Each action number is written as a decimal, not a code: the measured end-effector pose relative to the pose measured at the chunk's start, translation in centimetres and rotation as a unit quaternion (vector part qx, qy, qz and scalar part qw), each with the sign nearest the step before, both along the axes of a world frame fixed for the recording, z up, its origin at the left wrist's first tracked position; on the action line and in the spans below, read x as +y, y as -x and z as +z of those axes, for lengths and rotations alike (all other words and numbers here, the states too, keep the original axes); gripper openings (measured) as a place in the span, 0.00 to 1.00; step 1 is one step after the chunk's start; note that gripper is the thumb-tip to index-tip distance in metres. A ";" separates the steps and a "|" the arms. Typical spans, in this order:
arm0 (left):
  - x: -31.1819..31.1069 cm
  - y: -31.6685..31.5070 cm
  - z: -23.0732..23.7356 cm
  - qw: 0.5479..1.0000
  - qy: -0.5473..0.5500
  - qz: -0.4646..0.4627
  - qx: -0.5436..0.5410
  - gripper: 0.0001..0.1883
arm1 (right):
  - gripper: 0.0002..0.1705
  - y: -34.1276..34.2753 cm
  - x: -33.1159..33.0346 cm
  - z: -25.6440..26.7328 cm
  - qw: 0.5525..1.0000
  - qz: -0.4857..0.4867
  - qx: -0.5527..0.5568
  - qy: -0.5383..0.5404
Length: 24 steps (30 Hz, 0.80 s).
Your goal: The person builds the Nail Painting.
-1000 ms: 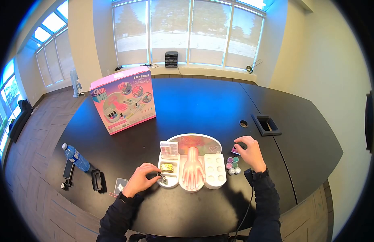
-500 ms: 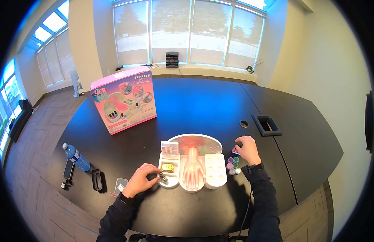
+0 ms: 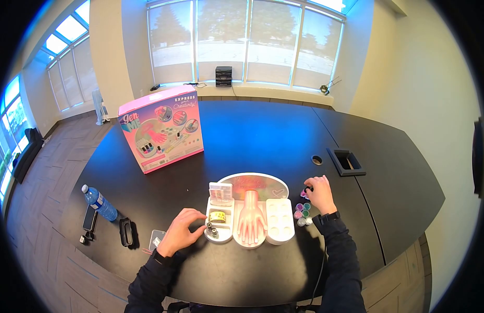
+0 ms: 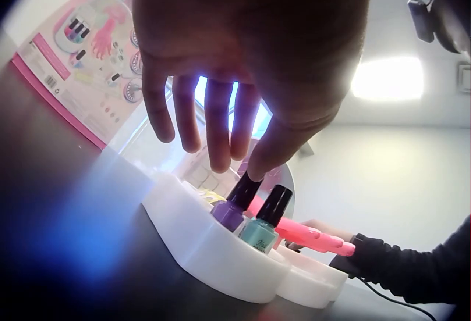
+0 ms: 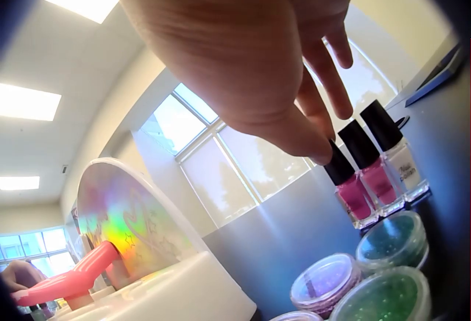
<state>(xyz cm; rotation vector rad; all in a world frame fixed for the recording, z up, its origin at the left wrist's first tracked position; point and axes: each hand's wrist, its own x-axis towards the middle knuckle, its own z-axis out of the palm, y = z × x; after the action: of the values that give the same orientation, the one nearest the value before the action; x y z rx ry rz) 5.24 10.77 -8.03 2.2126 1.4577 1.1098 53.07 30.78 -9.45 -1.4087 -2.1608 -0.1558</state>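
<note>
Purple bottle: Since the small purple glass bottle with a black cap [image 4: 228,216] stands inside the white plastic tray [image 4: 213,262], the low wall likely helps stop it tipping.
Green bottle: A small mint-green glass bottle with a black cap [image 4: 259,234] stands just beside it, maybe to keep the bottles together.
Left hand: The bare left hand [image 3: 183,229] hangs over the purple bottle, its fingers loose and apart. The thumb tip is at the cap; I cannot tell if it touches. It seems to hold nothing.
Right hand: The bare right hand [image 3: 321,194] has its thumb and a finger nearly together, pinching the black cap of a small dark-pink glass bottle [image 5: 355,200]. The cap is tall and thin, so it looks easy to grip.
Pink row: That bottle stands on the black table [image 3: 242,281], next to another dark-pink glass bottle [image 5: 380,183] and a pale glass bottle [image 5: 406,166].
Pots: Round clear plastic pots of glitter [image 5: 386,299] sit close by, perhaps for easy reach.
Box: The big pink cardboard box [image 3: 163,130] stands farther back, probably out of the way.
</note>
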 end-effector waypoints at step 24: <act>0.7 -3.6 4.2 0.987 -0.141 0.077 0.019 0.12 | 0.11 4.9 -7.3 8.9 0.990 0.101 0.100 -0.009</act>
<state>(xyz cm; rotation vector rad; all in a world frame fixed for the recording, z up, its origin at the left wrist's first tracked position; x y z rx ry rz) 8.82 11.48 -3.84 2.3481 1.5974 1.4098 48.12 23.52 -0.58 -1.1353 -2.1125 0.0410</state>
